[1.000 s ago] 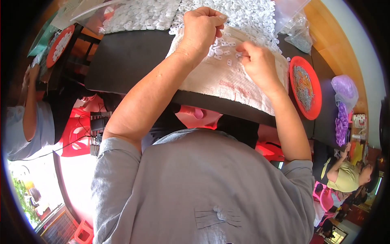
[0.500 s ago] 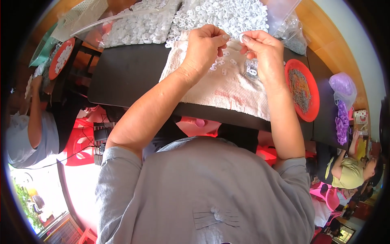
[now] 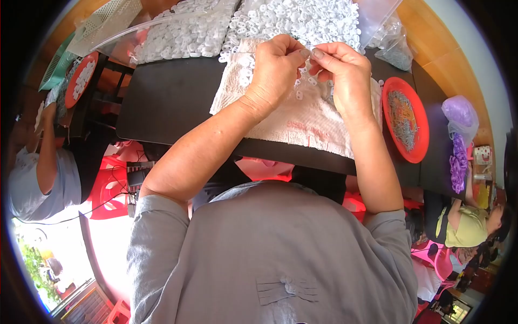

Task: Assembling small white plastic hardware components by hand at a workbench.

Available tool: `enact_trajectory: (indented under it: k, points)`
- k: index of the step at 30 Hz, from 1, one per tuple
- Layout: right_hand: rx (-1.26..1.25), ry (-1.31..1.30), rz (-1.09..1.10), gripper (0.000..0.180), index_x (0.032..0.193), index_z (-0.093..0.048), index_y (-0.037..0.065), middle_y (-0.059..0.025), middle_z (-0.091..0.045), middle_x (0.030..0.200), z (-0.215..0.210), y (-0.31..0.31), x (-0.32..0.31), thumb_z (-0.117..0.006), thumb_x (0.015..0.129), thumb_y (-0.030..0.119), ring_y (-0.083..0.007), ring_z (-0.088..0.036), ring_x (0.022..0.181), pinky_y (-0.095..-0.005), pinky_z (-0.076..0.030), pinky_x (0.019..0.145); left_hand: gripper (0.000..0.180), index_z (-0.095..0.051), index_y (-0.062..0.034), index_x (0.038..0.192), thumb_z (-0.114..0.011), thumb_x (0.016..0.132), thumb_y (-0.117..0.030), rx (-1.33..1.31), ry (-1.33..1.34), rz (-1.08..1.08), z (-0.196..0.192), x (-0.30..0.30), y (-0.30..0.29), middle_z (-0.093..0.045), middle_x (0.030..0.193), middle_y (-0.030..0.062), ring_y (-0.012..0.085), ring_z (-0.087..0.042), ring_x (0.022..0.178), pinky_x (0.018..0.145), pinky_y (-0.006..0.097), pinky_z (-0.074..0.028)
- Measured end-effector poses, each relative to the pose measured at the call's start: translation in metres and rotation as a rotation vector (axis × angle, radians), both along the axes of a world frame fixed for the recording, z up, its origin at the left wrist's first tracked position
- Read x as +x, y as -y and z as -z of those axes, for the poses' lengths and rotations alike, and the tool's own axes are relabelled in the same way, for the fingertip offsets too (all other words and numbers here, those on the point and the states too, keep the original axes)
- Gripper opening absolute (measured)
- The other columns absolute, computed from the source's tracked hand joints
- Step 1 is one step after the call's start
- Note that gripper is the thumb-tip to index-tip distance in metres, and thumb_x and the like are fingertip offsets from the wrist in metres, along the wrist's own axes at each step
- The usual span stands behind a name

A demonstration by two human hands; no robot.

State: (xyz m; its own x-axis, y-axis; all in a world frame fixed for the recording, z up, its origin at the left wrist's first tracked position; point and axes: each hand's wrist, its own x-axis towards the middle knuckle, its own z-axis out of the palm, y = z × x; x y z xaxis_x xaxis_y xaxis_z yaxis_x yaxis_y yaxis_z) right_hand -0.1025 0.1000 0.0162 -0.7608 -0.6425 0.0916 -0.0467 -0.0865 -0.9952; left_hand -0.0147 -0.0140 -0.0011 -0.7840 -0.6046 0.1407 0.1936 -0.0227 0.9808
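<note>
My left hand [image 3: 276, 67] and my right hand [image 3: 348, 70] meet fingertip to fingertip over the far part of a pale cloth [image 3: 302, 132]. Both thumbs press against bent forefingers in a pinch. Whatever sits between them is too small or too covered to make out. Several small white oval plastic pieces with holes [image 3: 299, 95] lie on the cloth beneath the hands. Just beyond, a large heap of the same white pieces [image 3: 297, 24] spreads across the table.
Left of the heap lies a clear bag of white pieces [image 3: 186, 35]. A red plate [image 3: 424, 121] with thin metal bits stands right of my forearm on the black table [image 3: 172, 102]. Purple bags [image 3: 458, 162] lie farther right. Other people sit at left and right.
The fingertips have come together; before, a gap parted them and a white piece showed in my right fingers. That piece is now hidden. My right hand has shifted slightly left.
</note>
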Motion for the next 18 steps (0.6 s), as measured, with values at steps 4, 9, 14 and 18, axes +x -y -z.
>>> enact_trajectory:
  k: [4,9,14,18]
  points:
    - [-0.007,0.037,-0.043,0.014,0.096,-0.065,-0.002,-0.0061,-0.066,0.081,-0.001,-0.004,-0.007,-0.063,0.087,0.009,-0.0143,-0.061,0.068,-0.0230,-0.043,0.061,0.010,-0.061,0.0025,0.084,-0.064,0.086,-0.007,0.028,-0.039,0.037,-0.001,0.000,-0.001,-0.059,0.068,0.0031,0.0072,-0.051,0.052,0.044,0.021,-0.038]
    - [-0.033,0.057,-0.101,0.015,0.096,-0.064,-0.003,-0.0068,-0.065,0.080,-0.002,-0.012,-0.017,-0.062,0.088,0.010,-0.0153,-0.061,0.067,-0.0236,-0.042,0.059,0.012,-0.062,0.0018,0.086,-0.066,0.087,-0.009,0.074,-0.032,0.106,-0.007,0.002,0.000,-0.059,0.067,0.0029,0.0063,-0.050,0.052,0.042,0.020,-0.035]
    - [-0.040,0.066,-0.173,0.015,0.094,-0.064,-0.002,-0.0068,-0.064,0.077,-0.004,-0.017,-0.018,-0.061,0.090,0.012,-0.0146,-0.060,0.066,-0.0231,-0.041,0.057,0.012,-0.062,0.0024,0.089,-0.066,0.087,-0.009,-0.013,-0.047,0.139,-0.010,0.005,0.000,-0.061,0.071,0.0038,0.0067,-0.052,0.054,0.043,0.020,-0.036]
    - [-0.051,0.067,-0.199,0.017,0.093,-0.064,-0.002,-0.0066,-0.064,0.076,-0.010,-0.023,-0.019,-0.060,0.090,0.014,-0.0132,-0.060,0.065,-0.0224,-0.041,0.056,0.013,-0.062,0.0024,0.093,-0.068,0.086,-0.007,-0.011,-0.076,0.175,-0.015,0.008,-0.003,-0.063,0.073,0.0047,0.0075,-0.054,0.056,0.043,0.019,-0.038]
